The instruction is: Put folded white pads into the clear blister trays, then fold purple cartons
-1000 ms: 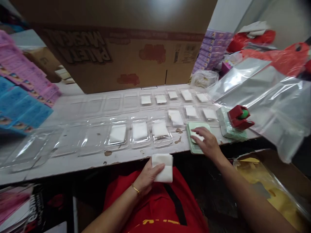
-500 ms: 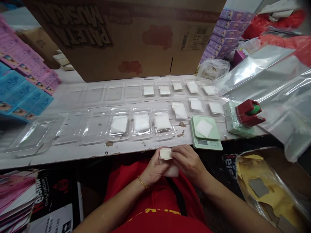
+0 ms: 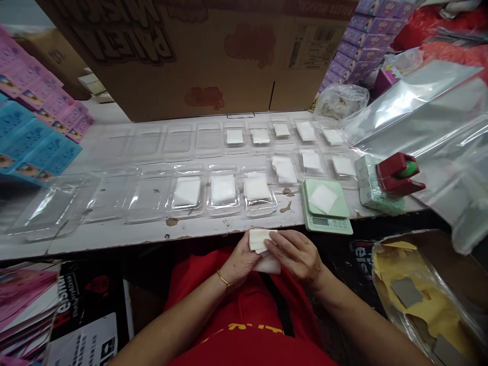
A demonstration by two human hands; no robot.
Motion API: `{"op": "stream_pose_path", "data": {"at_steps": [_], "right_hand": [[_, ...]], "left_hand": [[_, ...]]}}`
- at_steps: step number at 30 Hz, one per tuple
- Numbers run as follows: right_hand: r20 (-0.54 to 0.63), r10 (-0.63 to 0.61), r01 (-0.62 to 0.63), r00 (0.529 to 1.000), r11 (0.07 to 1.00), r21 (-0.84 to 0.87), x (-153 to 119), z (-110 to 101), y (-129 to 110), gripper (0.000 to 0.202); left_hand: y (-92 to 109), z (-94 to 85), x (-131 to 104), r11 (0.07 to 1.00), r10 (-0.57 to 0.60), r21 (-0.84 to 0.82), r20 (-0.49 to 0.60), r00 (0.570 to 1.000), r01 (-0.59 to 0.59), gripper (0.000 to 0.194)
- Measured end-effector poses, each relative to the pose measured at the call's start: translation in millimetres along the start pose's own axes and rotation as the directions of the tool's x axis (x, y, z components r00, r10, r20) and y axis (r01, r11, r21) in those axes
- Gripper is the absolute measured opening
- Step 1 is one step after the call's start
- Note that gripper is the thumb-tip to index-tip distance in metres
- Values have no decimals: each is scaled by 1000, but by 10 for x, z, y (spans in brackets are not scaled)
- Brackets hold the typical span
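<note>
The left hand [image 3: 241, 258] grips a white stack [image 3: 267, 265] near-left of the green scale [image 3: 339, 225]; the right hand [image 3: 299, 258] clamps its fingers on top (apparently separating layers). Parting them calls for a light pinch.

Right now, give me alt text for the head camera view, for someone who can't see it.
A person's left grip and right grip hold a stack of white pieces in front of a white table. A green scale at right bears a white square; ahead, see-through trays, several holding white stacks, lie before a large cardboard box.
</note>
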State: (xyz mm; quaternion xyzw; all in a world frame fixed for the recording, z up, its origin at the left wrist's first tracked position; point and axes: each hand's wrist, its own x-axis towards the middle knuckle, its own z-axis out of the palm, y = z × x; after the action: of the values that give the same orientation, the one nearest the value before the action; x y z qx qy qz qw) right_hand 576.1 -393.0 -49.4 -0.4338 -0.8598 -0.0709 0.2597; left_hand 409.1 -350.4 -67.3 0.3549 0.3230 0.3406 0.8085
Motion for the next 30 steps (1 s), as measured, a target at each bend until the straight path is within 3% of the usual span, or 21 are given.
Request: {"op": "stream_pose_path", "data": {"at_steps": [5,8,11,14,17,20,24,27,30], "right_hand": [[81,183,-195,980,963,188,75,40,-19,23],[191,306,-353,933,886,300,127,-33,-1,19],[202,445,-488,873,774,403,124,-189,148,18],[155,630,-621,761,636,459,31,-359,504,14],[121,776,-713,619,491,500,-142,-438,1041,13],[66,841,-766,537,452,457,-320,-398,1587,19],[-16,858,-809,514,491,323,-452,-314,2006,20],[-69,853,-817,517,516,256,-489,-318,2057,25],[-144,818,-803,557,574,159,-534,-377,2018,34]], "left_hand": [[-24,7,60,1000,-18,-24,30,999,18,36],[-37,45,126,991,-117,-53,93,989,122,36],[-66,85,212,966,-223,-86,204,953,245,45],[-110,110,301,954,-258,-82,267,929,289,45],[-145,120,358,952,-282,-53,242,928,302,40],[-160,117,363,950,-296,-35,207,933,310,40],[-179,97,330,954,-292,-24,162,943,300,41],[-191,90,310,952,-304,-3,145,942,307,40],[-193,102,299,947,-319,13,139,938,320,40]]}}
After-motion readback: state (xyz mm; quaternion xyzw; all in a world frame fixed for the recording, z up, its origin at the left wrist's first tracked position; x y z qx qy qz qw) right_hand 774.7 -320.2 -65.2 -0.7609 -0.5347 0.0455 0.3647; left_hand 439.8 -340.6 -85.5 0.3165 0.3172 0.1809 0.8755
